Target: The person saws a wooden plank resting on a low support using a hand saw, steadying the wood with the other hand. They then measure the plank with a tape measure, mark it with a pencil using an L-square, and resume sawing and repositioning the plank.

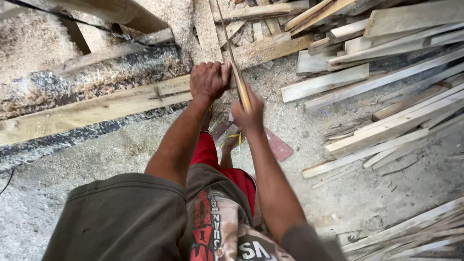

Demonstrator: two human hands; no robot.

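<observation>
**Gripping a plank end and a thin strip over a sawdust floor**

Lying at the far left, a round log [92, 79] coated in sawdust runs on a slant, dark and charred-looking along its upper side. Just below it, a long pale plank [96, 108] stretches from the left edge toward the middle, edged beneath by a dark band.

The left hand [209, 80] sits on the right end of that plank, fingers curled down and closed over the wood, knuckles up. The forearm leads back toward the viewer, over a grey-brown sleeve.

Just to the right, the right hand [250, 113] is wrapped shut around a thin wooden strip [235, 67], a narrow slat that rises almost straight up the picture from the fist and passes close beside the left hand. The hand is blurred, so single fingers cannot be told apart.

Below the two hands show red shorts [209, 151] and a foot in a yellow-strapped sandal [233, 141], standing beside a flat reddish board [279, 146] on the floor [121, 150], which is grey and strewn with sawdust.

To the right, a loose pile of offcuts [386, 63] lies crisscrossed, pale boards and slats of many lengths. More slats [415, 232] fan out in the lower right corner.
</observation>
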